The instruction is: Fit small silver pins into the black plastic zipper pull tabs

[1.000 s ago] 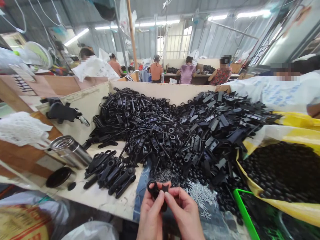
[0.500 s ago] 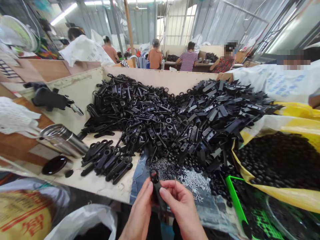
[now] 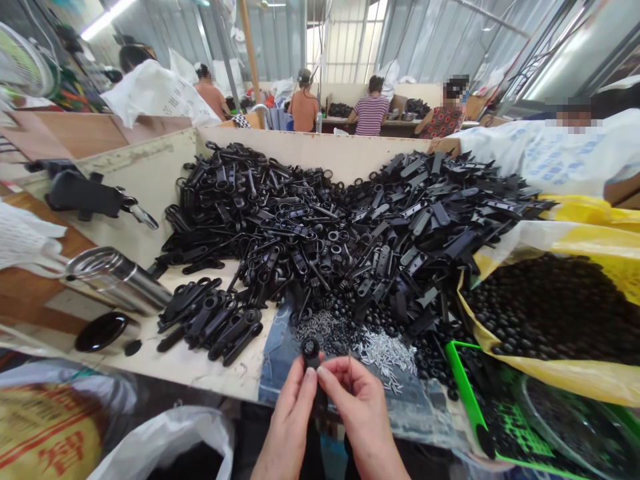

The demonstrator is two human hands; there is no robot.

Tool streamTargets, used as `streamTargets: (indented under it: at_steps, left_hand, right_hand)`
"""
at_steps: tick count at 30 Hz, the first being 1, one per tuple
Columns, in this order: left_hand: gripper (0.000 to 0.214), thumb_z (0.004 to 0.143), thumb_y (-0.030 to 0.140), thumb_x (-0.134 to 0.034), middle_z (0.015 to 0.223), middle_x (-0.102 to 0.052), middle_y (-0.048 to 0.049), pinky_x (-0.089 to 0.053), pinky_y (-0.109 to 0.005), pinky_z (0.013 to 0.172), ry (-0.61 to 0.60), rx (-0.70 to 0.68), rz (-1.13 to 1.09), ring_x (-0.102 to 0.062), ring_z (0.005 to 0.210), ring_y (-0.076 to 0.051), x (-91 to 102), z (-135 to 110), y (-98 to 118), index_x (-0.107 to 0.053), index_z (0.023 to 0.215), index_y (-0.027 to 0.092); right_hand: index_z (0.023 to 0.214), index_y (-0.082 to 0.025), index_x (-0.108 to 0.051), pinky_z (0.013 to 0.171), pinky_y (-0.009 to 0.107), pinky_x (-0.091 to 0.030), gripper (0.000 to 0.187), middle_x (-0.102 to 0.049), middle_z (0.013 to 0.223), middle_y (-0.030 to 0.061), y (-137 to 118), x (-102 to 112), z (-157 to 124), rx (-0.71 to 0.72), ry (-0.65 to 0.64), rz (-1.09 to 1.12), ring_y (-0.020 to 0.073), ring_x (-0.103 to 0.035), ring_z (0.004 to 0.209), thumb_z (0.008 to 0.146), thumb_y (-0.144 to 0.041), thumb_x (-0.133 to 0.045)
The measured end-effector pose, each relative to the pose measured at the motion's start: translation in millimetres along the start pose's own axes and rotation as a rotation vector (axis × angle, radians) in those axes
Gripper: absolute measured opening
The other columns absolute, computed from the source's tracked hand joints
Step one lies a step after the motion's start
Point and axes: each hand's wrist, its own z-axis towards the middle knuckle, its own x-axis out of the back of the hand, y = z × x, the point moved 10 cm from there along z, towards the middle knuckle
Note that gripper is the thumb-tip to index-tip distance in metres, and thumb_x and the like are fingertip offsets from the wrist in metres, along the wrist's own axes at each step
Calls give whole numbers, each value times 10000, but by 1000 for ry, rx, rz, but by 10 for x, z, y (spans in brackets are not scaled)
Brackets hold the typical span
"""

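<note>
Item 1: black ring-ended part (image 3: 310, 348), lower centre of the frame, ring uppermost. Left hand (image 3: 293, 410): grip wrapped round the part, thumb on its near side. Right hand (image 3: 361, 407): thumb meeting the part; whether this grip clamps it cannot be told. Held up between both thumbs, presumably to keep the ring end in sight.

Item 2: silvery pins (image 3: 385, 350), loose, just beyond the right hand, on denim cloth (image 3: 275, 347); the cloth probably checks rolling.

Item 3: row of black parts (image 3: 235, 327), left of centre, laid side by side, likely for easy counting.

Item 4: heap of black parts (image 3: 280, 220), centre, filling the middle and back of the tabletop (image 3: 245, 377).

Edges: tabletop's near edge passes at the hands. Right side hemmed by green tray (image 3: 463, 393) and yellow sack (image 3: 540, 380). Easier sideways room: leftward, over pale tabletop.
</note>
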Motion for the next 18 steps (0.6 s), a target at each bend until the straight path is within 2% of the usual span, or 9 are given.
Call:
streamTargets:
  at_steps: [5,7,10,14,16,17,18]
  left_hand:
    - [390,787,370,-834,1390,-679,-54,-271,-376,1230,172,-45,172,-417,1464,-283,123,-37,64,-752,1157,276]
    - [385,785,343,-836,1383,-683,-62,-301,-351,1210,199,-83,179,-407,1469,-286,174,-43,77,-753,1153,267]
    - [411,761,317,-852,1365,-689,-78,-433,-310,1102,199,-86,189,-424,1452,-308,242,-41,36,-753,1154,247]
    - [449,750,394,-855,1347,-688,-78,-538,-266,901,218,-52,258,-514,1360,-307,300,-71,38,-748,1163,253]
    - [453,783,433,-822,1199,-742,-86,-542,-217,732,153,-58,270,-644,1147,-256,212,-90,101,-739,1189,251]
    - [495,815,460,-787,1047,-764,-78,-512,-199,623,81,-56,280,-685,947,-214,122,-99,133,-703,1260,258]
    - [568,852,488,-741,880,-750,-50,-457,-189,531,-5,-59,298,-655,738,-168,15,-115,168,-627,1366,276]
  right_hand:
    - [721,-172,-694,580,260,-448,414,-657,690,22,-73,-4,-23,30,-30,-118,153,-520,601,778,-573,-782]
    - [684,-186,-683,563,258,-438,391,-633,721,16,-127,25,-18,61,-12,-201,144,-491,589,785,-554,-770]
    - [632,-196,-661,535,248,-400,355,-598,723,2,-230,73,8,115,27,-311,129,-458,565,754,-501,-797]
    - [680,-198,-593,485,227,-338,436,-582,540,-29,-62,-61,45,-60,-147,-127,120,-467,487,712,-569,-820]
    - [720,-201,-554,467,204,-298,480,-573,494,-44,33,-144,15,-172,-239,8,107,-464,459,704,-592,-831]
    - [755,-199,-550,456,190,-262,484,-579,497,-48,64,-178,-9,-218,-276,60,94,-447,446,715,-594,-828]
    - [807,-195,-562,448,177,-221,477,-589,513,-51,85,-204,-34,-254,-303,93,80,-426,440,738,-591,-818]
